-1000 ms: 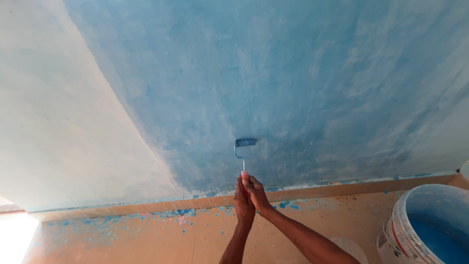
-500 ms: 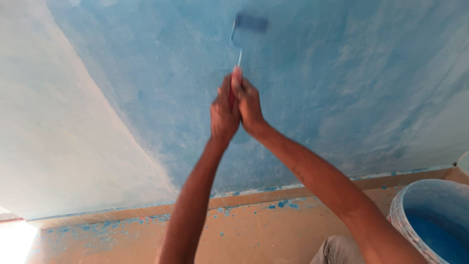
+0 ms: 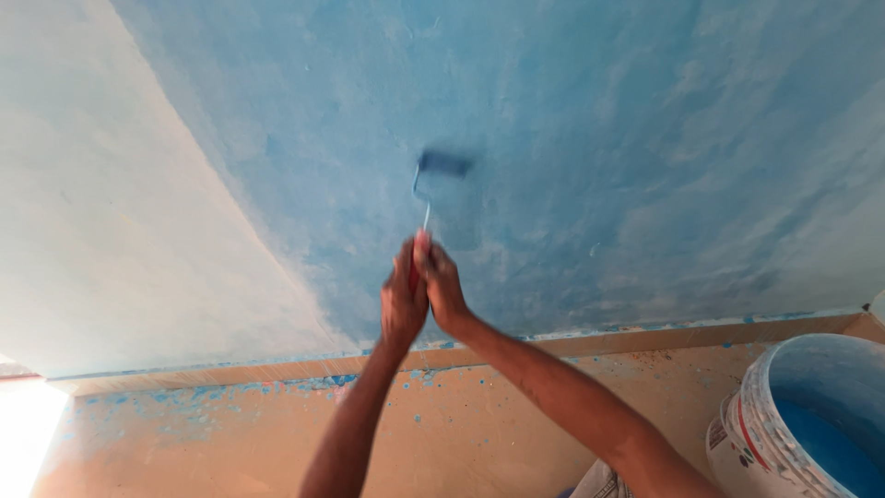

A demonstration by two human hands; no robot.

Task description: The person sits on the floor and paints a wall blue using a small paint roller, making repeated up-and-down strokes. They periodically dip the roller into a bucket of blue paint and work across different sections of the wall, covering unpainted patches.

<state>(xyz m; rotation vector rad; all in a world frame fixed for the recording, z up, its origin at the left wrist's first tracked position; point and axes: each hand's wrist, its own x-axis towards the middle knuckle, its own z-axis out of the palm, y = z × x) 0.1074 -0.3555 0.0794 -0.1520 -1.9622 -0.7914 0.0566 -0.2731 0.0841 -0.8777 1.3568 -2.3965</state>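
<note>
Nearest the camera, at the lower right, stands a white bucket (image 3: pixel 811 424) with blue paint inside, its rim smeared blue. It sits on a tan floor (image 3: pixel 461 443) flecked with blue drips, thickest along the baseboard (image 3: pixel 645 337).

Both forearms reach up from the bottom edge and meet near the middle. The left hand (image 3: pixel 402 300) and the right hand (image 3: pixel 444 293) are pressed together, fingers of both wrapped tight around the red handle of a roller (image 3: pixel 442 166). A thin metal shaft runs up from the grip and bends over to the sleeve, which lies against the wall (image 3: pixel 599 138) and shows blurred, so it looks to be in motion.

The wall around the roller is coated in uneven blue, with lighter patches showing through. To the left, past a slanting edge, the surface is bare and pale.

Risks, as a judgement: the coat is patchy, so uneven pressure would likely leave streaks and thin spots. A heavily loaded sleeve could throw more spatter onto the floor and baseboard. The bucket sits close to the right arm, so a wide elbow swing or a careless step might knock it and spill paint. Straying left would smear the pale surface.
</note>
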